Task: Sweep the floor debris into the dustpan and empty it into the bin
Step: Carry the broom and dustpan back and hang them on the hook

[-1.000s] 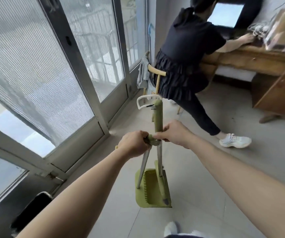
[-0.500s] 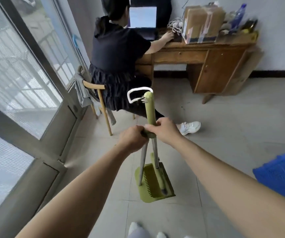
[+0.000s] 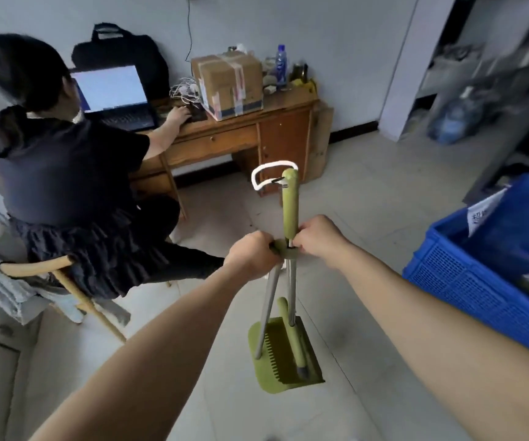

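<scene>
Head view: both bare forearms reach forward, and the two hands meet at a green clip that joins two thin metal shafts. The left hand (image 3: 252, 257) is closed in a fist round the top of the shaft of the green plastic long-handled dustpan (image 3: 275, 381). The right hand (image 3: 315, 241) pinches the metal shaft of the green-handled broom (image 3: 290, 205) just under its grip. That grip rises upright above both hands and ends in a white loop (image 3: 266, 175).

The dustpan sits directly below the hands, over the pale tiled floor (image 3: 368, 218); whether it touches the tiles cannot be told. Inside its tray lies the broom's head, beside a row of comb teeth.

To the right of the right hand stands a blue plastic lattice crate (image 3: 466, 281) holding a white paper sheet (image 3: 486, 211) with writing and some dark, blurred items. Beyond the hands, a taped brown cardboard box (image 3: 228, 85), closed, rests on a wooden desk (image 3: 225, 135). To the left of the left hand a person in dark clothes (image 3: 65, 173) sits on a wooden chair (image 3: 65, 268) at an open laptop (image 3: 113, 90).
</scene>
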{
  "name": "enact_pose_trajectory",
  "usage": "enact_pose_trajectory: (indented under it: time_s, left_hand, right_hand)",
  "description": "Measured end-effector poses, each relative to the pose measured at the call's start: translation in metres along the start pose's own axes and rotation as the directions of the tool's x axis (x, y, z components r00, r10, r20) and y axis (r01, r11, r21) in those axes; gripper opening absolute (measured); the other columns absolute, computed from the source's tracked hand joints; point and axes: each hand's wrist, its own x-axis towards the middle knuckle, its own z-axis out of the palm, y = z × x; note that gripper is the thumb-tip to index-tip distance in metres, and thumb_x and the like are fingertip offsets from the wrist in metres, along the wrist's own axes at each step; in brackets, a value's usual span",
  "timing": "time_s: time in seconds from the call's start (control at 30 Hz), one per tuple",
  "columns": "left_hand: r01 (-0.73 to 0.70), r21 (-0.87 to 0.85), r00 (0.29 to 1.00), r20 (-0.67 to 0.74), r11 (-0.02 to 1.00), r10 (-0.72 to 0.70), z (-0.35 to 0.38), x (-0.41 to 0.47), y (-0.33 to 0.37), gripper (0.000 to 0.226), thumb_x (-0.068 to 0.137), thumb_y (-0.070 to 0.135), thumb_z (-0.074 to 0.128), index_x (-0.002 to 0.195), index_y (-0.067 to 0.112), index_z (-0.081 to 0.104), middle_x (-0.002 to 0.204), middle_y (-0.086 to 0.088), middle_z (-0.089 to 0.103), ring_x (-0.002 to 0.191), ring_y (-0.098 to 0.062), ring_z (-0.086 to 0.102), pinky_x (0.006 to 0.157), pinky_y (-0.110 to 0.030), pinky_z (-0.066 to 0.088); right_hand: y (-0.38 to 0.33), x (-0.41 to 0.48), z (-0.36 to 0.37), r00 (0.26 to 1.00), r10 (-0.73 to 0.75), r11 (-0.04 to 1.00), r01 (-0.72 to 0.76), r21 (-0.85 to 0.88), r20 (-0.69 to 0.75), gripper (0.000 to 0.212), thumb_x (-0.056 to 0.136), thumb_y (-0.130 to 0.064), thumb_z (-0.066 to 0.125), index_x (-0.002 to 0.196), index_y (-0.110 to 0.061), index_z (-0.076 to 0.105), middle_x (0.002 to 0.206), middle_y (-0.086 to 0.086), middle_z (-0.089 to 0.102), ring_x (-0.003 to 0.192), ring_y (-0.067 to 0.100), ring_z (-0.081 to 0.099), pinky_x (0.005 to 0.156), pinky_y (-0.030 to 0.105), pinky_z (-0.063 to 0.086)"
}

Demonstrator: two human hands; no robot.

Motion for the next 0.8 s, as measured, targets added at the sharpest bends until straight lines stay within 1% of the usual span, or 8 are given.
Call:
enact_pose_trajectory:
  time_s: [0.03,0.07,0.2,0.3,0.4,0.47,0.53,0.8]
  left_hand:
    - [-0.027,0.018,1.0,0.007,0.999,0.027,-0.002,0.012,0.006,0.015,0.077,0.027,0.063,0.084,0.015,0.069,0.077,-0.003,0.068,0.075,-0.026,0.065,0.063,-0.032,0.053]
    - [-0.051,0.035,0.999,0.011,0.998,0.05,-0.004,0.024,0.012,0.017,0.077,0.029,0.063,0.084,0.014,0.069,0.077,-0.003,0.066,0.076,-0.026,0.063,0.061,-0.03,0.049]
    - [-0.106,0.03,0.994,0.039,0.994,0.105,-0.006,0.07,0.041,0.022,0.081,0.036,0.062,0.082,0.015,0.065,0.081,-0.004,0.066,0.078,-0.026,0.062,0.06,-0.03,0.046]
    - [-0.149,0.044,0.988,0.054,0.988,0.147,-0.004,0.109,0.065,0.023,0.082,0.037,0.061,0.083,0.014,0.065,0.083,-0.004,0.067,0.08,-0.026,0.063,0.065,-0.032,0.049]
    - [-0.182,0.056,0.981,0.074,0.982,0.178,-0.001,0.153,0.091,0.025,0.083,0.037,0.061,0.086,0.012,0.066,0.083,-0.005,0.065,0.083,-0.027,0.063,0.067,-0.034,0.049]
    - [-0.198,0.075,0.977,0.093,0.977,0.191,0.001,0.184,0.112,0.027,0.084,0.037,0.061,0.089,0.011,0.066,0.084,-0.004,0.062,0.084,-0.027,0.061,0.067,-0.032,0.047]
    - [-0.209,0.086,0.974,0.107,0.974,0.2,0.004,0.213,0.134,0.028,0.084,0.039,0.062,0.09,0.011,0.064,0.083,-0.004,0.06,0.084,-0.027,0.06,0.069,-0.032,0.048]
    - [-0.187,0.022,0.979,0.086,0.982,0.184,0.009,0.323,0.222,0.022,0.083,0.03,0.066,0.085,0.008,0.066,0.083,-0.009,0.064,0.082,-0.029,0.063,0.07,-0.036,0.053]
  right_hand:
    - [0.0,0.009,-0.006,0.999,0.015,0.999,-0.013,0.037,-0.034,0.024,0.077,0.0,0.064,0.097,0.012,0.068,0.085,0.022,0.068,0.082,0.031,0.066,0.071,0.034,0.058]
    - [-0.001,0.018,-0.013,0.998,0.028,0.998,-0.025,0.059,-0.061,0.022,0.076,0.001,0.064,0.095,0.012,0.068,0.087,0.022,0.068,0.086,0.032,0.066,0.08,0.038,0.058]
    - [-0.002,0.05,-0.045,0.989,0.084,0.991,-0.071,0.109,-0.123,0.012,0.072,0.002,0.062,0.082,0.004,0.069,0.075,0.014,0.058,0.074,0.025,0.056,0.068,0.029,0.045]
    - [0.002,0.082,-0.07,0.98,0.113,0.986,-0.089,0.144,-0.164,0.025,0.068,0.0,0.063,0.089,0.014,0.067,0.075,0.013,0.058,0.074,0.024,0.056,0.072,0.032,0.05]
    - [0.008,0.121,-0.099,0.976,0.123,0.983,-0.095,0.158,-0.179,0.032,0.064,-0.002,0.064,0.091,0.016,0.066,0.074,0.014,0.057,0.075,0.026,0.057,0.075,0.038,0.054]
    - [0.013,0.149,-0.122,0.975,0.124,0.98,-0.091,0.179,-0.186,0.031,0.065,-0.001,0.065,0.091,0.015,0.066,0.081,0.021,0.065,0.081,0.031,0.065,0.087,0.047,0.055]
    - [0.016,0.175,-0.147,0.973,0.126,0.977,-0.088,0.196,-0.191,0.03,0.068,0.0,0.065,0.095,0.014,0.068,0.098,0.027,0.069,0.095,0.036,0.068,0.09,0.051,0.054]
    - [0.028,0.279,-0.246,0.975,0.117,0.969,-0.07,0.236,-0.191,0.024,0.075,0.004,0.065,0.098,0.009,0.071,0.102,0.025,0.069,0.098,0.034,0.068,0.09,0.045,0.056]
